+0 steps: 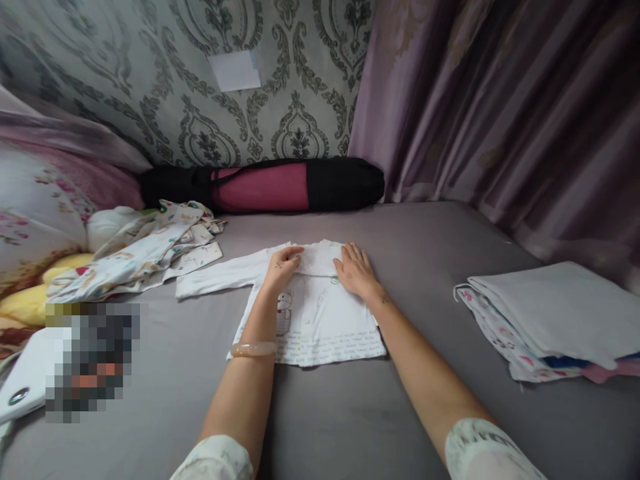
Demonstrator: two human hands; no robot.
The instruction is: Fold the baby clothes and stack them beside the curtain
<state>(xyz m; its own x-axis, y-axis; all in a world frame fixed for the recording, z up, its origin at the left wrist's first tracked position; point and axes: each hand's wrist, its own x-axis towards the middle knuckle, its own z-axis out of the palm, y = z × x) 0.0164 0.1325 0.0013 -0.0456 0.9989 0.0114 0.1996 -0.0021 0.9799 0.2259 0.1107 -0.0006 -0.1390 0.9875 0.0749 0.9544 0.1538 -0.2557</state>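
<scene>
A small white long-sleeved shirt (345, 320) lies spread on the grey bed sheet, with a bear drawing on its front and lines of print near the hem. Its left-hand sleeve (215, 273) stretches out sideways; the other sleeve is folded across the chest. At the upper left of the chest, my left hand (284, 267) has its fingers drawn together on the folded cloth. My right hand (356, 268) rests flat at the shirt's right shoulder, fingers stretched out over the fold. A pale bangle (253, 349) circles my left wrist.
Rumpled printed clothes (150, 250) lie at left beside pillows and a yellow plush item (25, 300). A white device (33, 373) is nearer, beside a blurred patch. Folded clothes (555, 313) are stacked at right. A black and red long bag (265, 187) lies along the wall.
</scene>
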